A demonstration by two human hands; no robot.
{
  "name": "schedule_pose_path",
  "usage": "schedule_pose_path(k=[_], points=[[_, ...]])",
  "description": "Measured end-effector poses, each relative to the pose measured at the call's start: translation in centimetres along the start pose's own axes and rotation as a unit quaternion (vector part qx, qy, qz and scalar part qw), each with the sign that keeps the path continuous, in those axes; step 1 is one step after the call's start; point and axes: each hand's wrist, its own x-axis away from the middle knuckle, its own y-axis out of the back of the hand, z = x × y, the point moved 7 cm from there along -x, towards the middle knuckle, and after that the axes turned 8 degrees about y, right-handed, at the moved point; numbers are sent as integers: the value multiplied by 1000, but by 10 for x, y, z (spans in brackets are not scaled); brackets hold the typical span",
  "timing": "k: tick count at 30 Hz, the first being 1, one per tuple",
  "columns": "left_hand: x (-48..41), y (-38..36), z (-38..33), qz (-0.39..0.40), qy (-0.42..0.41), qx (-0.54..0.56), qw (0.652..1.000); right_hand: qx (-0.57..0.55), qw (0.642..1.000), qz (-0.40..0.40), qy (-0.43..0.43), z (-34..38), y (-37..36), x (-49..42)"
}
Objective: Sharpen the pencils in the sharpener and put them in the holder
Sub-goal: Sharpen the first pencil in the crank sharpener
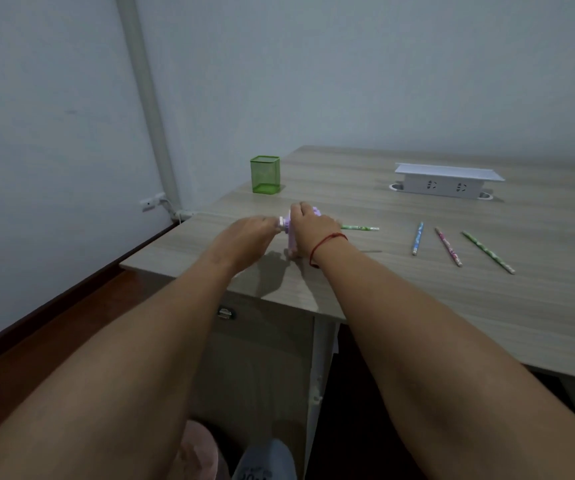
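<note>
Sharpener [292, 242] (purple, on the desk [417, 299]) is clasped from above by the curled fingers of the right hand [313, 224]; its crank knob [282, 223] is pinched by the left hand [248, 233]. A green pencil [362, 228] is lodged in its right side. The holder [265, 174] is set behind it, apart.

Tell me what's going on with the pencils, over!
Left hand pinching crank, right hand gripping sharpener. Green pencil in it. Three more pencils on table; holder looks empty. Nothing in the way.

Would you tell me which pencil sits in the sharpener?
The light green pencil poking from the purple sharpener; the blue pencil, pink pencil and darker green pencil lie loose on the desk.
</note>
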Motion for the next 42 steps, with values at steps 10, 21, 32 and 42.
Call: schedule_pose_path(k=[10, 21, 32, 42], points=[[0, -45, 11, 156, 98, 20, 983, -4, 1000, 5, 5, -4, -5, -3], [-62, -37, 30, 110, 65, -91, 988, -28, 999, -18, 18, -10, -6, -3], [-25, 5, 11, -16, -12, -21, 1000, 6, 1000, -24, 8, -1, 3, -4], [10, -36, 6, 99, 68, 2, 993, -15, 1000, 11, -15, -10, -17, -17]])
